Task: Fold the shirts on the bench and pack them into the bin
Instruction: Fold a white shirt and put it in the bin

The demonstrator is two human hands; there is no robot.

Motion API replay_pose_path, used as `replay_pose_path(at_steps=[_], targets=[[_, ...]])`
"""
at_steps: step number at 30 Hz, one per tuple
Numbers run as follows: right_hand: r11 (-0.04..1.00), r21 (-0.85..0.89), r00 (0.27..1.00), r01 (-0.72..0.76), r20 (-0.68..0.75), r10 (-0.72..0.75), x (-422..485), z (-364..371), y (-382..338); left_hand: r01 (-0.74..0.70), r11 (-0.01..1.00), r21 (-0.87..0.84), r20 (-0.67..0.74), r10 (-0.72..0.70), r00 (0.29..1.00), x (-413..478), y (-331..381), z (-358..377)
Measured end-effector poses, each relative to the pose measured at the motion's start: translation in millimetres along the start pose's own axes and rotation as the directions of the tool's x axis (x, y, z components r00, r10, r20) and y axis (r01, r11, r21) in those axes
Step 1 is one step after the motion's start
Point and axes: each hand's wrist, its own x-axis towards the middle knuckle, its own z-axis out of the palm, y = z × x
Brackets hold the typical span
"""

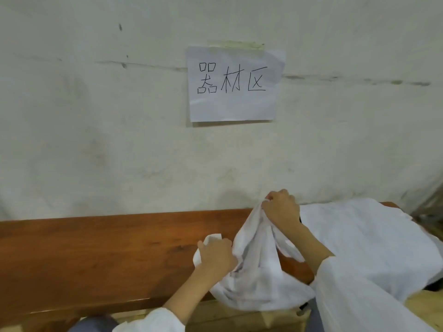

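While clutched in left hand (pixel 215 256) and right hand (pixel 280 208) — white shirt (pixel 254 274), bunched, wrinkled.

Bench (pixel 96 255): reddish wood, smooth, glossy varnish. Shirt (pixel 256 271): thin white cloth, matt, creased. Wall (pixel 96 116): matt plaster, scuffed. Sign (pixel 233 85): white paper, wrinkled.

Left grip (pixel 217 256) low, right grip (pixel 280 208) raised, both apparently pinching the shirt (pixel 256 271), forearms outstretched.
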Motion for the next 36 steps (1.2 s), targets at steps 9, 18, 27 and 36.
replay_pose_path(at_steps=[9, 18, 27, 36], targets=[[0.402, 0.889, 0.976, -0.219, 0.203, 0.081, -3.9, -4.4, -16.3, -0.185, 0.650, -0.737, -0.406, -0.207, 0.890, 5.3, -31.7, -0.7], [0.956, 0.259, 0.958, -0.141, 0.279, 0.066, -83.0, 93.9, 19.0, -0.110, 0.685, -0.720, -0.404, -0.285, 0.869, -21.1, -28.7, 32.8], [0.956, -0.232, 0.957, 0.178, 0.268, -0.113, -44.3, 114.3, 8.5, -0.027, 0.983, -0.179, -0.403, -0.048, 0.914, -1.3, -59.0, 61.1], [0.955, -0.157, 0.951, 0.252, 0.220, -0.215, -80.7, 142.5, 9.8, 0.108, 0.970, -0.217, -0.536, -0.211, 0.817, 49.7, -83.8, 35.2]])
